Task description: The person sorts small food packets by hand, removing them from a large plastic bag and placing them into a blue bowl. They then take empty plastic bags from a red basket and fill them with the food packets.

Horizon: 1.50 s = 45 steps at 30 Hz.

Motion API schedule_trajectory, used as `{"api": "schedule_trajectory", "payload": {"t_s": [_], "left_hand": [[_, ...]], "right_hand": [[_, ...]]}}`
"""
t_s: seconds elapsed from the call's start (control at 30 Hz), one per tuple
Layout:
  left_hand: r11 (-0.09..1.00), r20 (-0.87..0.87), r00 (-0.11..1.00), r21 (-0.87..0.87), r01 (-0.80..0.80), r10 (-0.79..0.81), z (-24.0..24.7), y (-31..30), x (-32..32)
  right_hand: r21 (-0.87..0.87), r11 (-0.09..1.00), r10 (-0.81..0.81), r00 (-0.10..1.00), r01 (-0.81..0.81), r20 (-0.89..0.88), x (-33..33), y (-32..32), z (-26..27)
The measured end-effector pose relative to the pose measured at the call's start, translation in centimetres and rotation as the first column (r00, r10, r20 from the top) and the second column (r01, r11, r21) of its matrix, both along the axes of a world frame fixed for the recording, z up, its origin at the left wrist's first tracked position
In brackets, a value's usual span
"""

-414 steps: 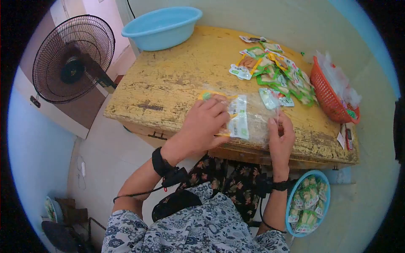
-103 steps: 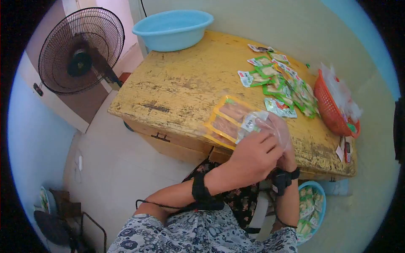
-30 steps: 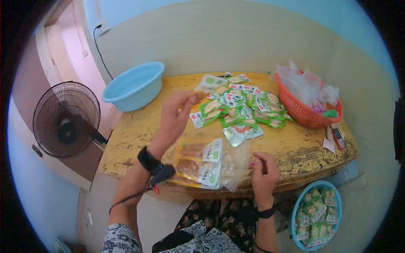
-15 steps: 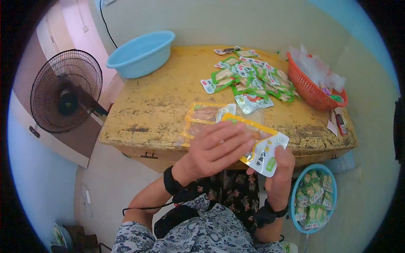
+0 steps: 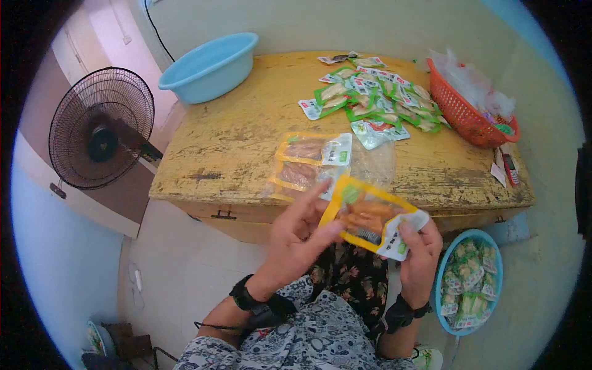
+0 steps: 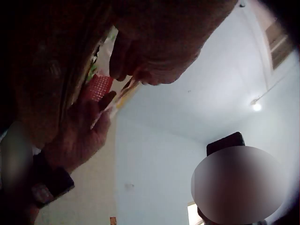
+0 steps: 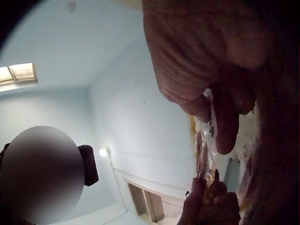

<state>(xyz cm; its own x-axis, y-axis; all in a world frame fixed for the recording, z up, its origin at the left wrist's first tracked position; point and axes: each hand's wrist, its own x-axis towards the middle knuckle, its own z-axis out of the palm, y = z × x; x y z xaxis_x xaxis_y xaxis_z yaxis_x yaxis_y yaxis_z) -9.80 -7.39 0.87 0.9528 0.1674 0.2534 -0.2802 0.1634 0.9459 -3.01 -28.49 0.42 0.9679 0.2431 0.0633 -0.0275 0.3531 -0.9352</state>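
A yellow-edged, white-ended food packet [image 5: 367, 217] with orange-brown pieces behind its clear window is held tilted above the table's front edge. My right hand [image 5: 422, 254] pinches its white end, thumb on the front. At its left end my left hand [image 5: 295, 243] pinches the edge, thumb in front and fingers partly hidden behind. Just beyond lies a clear plastic bag [image 5: 373, 161] with several similar yellow packets [image 5: 300, 174] in its left part. Both wrist views are dark; the packet [image 6: 125, 93] shows edge-on between the hands in the left one.
Green-edged packets [image 5: 364, 102] lie piled on the worn yellow table [image 5: 228, 135]. A red basket [image 5: 462, 111] of plastic bags stands right, near a phone [image 5: 510, 169]. A blue basin [image 5: 209, 71] stands back left. Below right is a blue tub [image 5: 501, 277] of packets; a fan [image 5: 102, 132] stands left.
The left hand has come back from the pile to the packet, which the right hand now holds too. Its flat fingers moved off the packet's front to the left edge. The bag's mouth was handled earlier.
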Motion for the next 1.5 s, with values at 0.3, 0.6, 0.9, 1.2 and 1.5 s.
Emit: {"api": "schedule_trajectory", "payload": {"t_s": [0.3,0.6,0.9,1.2,1.5], "left_hand": [[0.775,0.251,0.941,0.539,-0.330,0.226,-0.2,-1.7,1.5],[0.237,0.497,0.849,0.816,-0.527,0.178,2.6,-3.2,6.4],[0.343,0.513,0.840,0.767,-0.542,0.178,0.9,-3.9,7.2],[0.470,0.580,0.805,0.679,-0.564,0.128,0.9,-4.4,6.0],[0.486,0.619,0.774,0.639,-0.596,0.134,0.5,-3.9,5.5]], "right_hand": [[-0.017,0.965,-0.263,0.965,0.263,-0.013,0.3,-3.1,-2.5],[-0.011,0.908,-0.419,0.908,0.419,0.020,3.8,-4.7,-4.3],[0.071,0.962,-0.257,0.961,0.264,-0.101,3.6,-2.6,-2.9],[-0.023,0.997,-0.079,0.995,0.077,-0.065,3.3,-0.6,-1.5],[-0.055,0.998,-0.017,0.999,0.016,-0.033,4.8,1.7,0.1]]}}
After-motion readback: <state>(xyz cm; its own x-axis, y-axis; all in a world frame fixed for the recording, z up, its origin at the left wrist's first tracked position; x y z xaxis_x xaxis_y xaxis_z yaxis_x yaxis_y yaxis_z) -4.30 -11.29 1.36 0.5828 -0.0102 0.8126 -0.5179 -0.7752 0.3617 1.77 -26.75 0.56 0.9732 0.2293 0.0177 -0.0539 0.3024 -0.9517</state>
